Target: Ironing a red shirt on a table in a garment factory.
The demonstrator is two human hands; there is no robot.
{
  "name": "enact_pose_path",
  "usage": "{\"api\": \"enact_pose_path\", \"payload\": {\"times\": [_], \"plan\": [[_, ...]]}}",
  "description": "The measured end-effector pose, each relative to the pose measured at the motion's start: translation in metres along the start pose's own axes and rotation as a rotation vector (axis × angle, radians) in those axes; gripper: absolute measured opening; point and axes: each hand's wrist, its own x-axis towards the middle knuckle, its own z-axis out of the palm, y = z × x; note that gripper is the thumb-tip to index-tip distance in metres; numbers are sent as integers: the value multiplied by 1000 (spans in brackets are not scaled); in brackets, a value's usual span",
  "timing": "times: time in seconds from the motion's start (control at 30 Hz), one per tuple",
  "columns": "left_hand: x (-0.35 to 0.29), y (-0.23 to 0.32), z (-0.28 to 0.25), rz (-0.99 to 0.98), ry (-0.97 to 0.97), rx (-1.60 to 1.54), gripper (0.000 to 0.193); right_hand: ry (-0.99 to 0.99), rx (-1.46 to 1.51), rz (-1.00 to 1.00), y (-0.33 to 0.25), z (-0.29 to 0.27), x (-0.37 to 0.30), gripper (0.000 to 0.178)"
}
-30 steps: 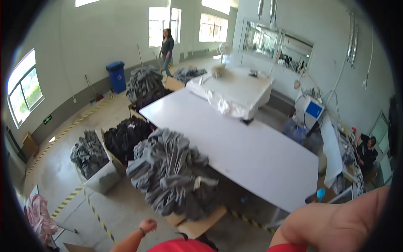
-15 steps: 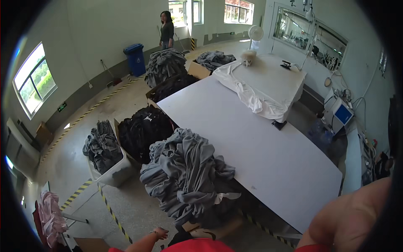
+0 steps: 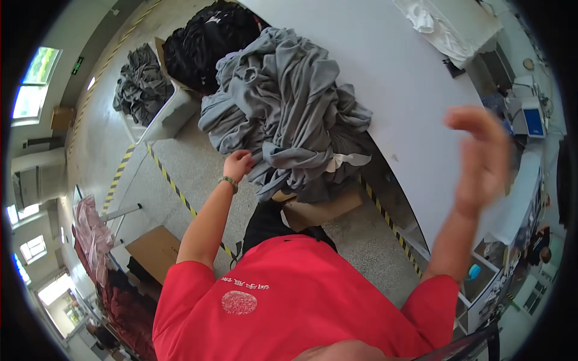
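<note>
A big heap of grey knit garments (image 3: 289, 102) is piled beside the white table, with a pale strip of cloth (image 3: 349, 160) sticking out at its near right side. My left hand (image 3: 239, 162), with a beaded bracelet at the wrist, is at the heap's near left edge. Its fingers are curled in, and no cloth shows in them; whether they touch the heap I cannot tell. Raised over the right part of the table, my right hand (image 3: 481, 156) is smeared by motion. Its fingers are bent but apart, with nothing in them.
The white table (image 3: 385, 90) runs along the right, with white cloth (image 3: 427, 18) at its far end. Black garments (image 3: 211, 42) fill a carton beyond the heap. Left of it stands a white bin (image 3: 171, 117) of grey cloth. Pink cloth (image 3: 93, 228) hangs at left.
The view has tilted down, so my red shirt and both arms now show. My left hand has come up to the heap. My right hand, earlier close at the lower right, is now farther out over the table.
</note>
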Motion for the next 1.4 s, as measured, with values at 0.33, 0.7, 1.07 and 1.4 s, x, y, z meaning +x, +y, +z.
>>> {"api": "enact_pose_path", "payload": {"times": [0.33, 0.7, 1.07, 1.4], "plan": [[155, 68, 51, 346, 117, 801, 64, -393, -708, 831, 278, 256, -189, 77], [64, 75, 27, 261, -184, -227, 32, -233, -62, 1075, 198, 253, -179, 51], [-100, 301, 34, 717, -108, -622, 37, -33, 618, 526, 54, 151, 0, 68], [-79, 559, 136, 2020, 581, 266, 14, 544, -884, -452, 74, -19, 180, 72]]}}
